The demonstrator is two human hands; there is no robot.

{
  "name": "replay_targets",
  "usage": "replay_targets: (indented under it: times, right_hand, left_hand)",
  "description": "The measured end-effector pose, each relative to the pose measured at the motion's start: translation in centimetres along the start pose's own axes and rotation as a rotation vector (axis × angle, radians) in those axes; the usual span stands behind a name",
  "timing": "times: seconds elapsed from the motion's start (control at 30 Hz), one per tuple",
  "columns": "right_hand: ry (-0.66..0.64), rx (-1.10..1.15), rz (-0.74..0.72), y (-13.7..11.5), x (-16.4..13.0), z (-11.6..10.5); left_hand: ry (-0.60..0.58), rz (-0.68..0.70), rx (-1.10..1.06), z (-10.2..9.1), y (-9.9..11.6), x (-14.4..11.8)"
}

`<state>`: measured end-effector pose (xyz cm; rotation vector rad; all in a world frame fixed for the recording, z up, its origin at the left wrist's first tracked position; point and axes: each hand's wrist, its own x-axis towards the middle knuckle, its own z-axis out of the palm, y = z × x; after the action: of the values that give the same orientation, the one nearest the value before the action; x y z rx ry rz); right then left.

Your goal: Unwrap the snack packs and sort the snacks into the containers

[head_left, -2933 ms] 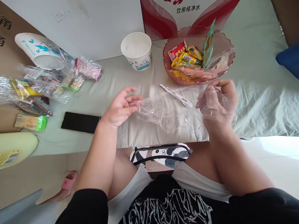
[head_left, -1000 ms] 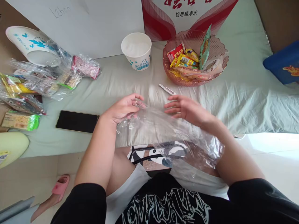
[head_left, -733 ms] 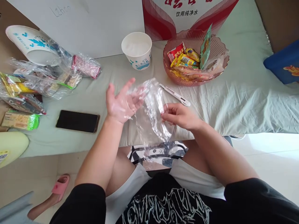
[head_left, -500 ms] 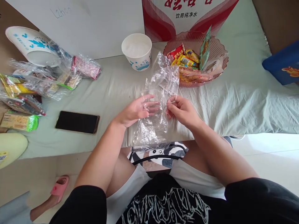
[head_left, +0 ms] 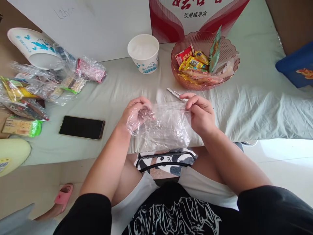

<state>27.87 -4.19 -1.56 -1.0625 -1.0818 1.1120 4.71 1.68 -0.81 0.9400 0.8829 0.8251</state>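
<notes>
Both grips closed on clear plastic bag (head_left: pixel 166 125): left hand (head_left: pixel 135 114), right hand (head_left: pixel 199 112), stretched between.

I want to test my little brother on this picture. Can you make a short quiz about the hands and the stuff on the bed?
1. True or false: both hands grip the clear plastic bag.
2. Which lies nearest the left hand: A phone, B pink bowl, C blue box?
3. What fills the pink bowl?

Key: 1 true, the right hand too. 2 A. 3 Snack packets.
</notes>
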Motion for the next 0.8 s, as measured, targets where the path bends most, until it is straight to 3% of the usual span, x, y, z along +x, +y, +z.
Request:
replay_targets:
  times: [0.13, 0.27, 0.33, 0.4, 0.5, 0.63, 0.8]
  right_hand:
    - [-0.015, 0.079, 0.07, 1.1, 0.0, -0.2]
    - [-0.097, -0.073, 0.241, 1.7, -0.2, -0.1]
    - [-0.097, -0.111, 0.266, 1.2, -0.3, 0.2]
    - [-0.058, -0.098, 0.23, 0.4, -0.3, 0.5]
    - [-0.006, -0.056, 0.196, -0.4, -0.1, 0.8]
    - [-0.135, -0.091, 0.291, -0.5, 0.1, 0.7]
    - [-0.21, -0.048, 0.355, -0.4, 0.0, 0.5]
  left_hand:
    - [0.044, 0.098, 0.148, -0.2, -0.2, 0.4]
    - [0.079, 0.184, 0.27, -0.3, -0.3, 0.4]
    - [0.065, 0.13, 0.15, -0.2, -0.2, 0.2]
    - [-0.004, -0.012, 0.057, 0.0, -0.2, -0.1]
    - [-0.085, -0.197, 0.079, 0.4, -0.3, -0.4]
    - [0.018, -0.129, 0.08, 0.5, -0.3, -0.5]
    - [-0.028, -0.144, 0.211, 0.0, 0.5, -0.9]
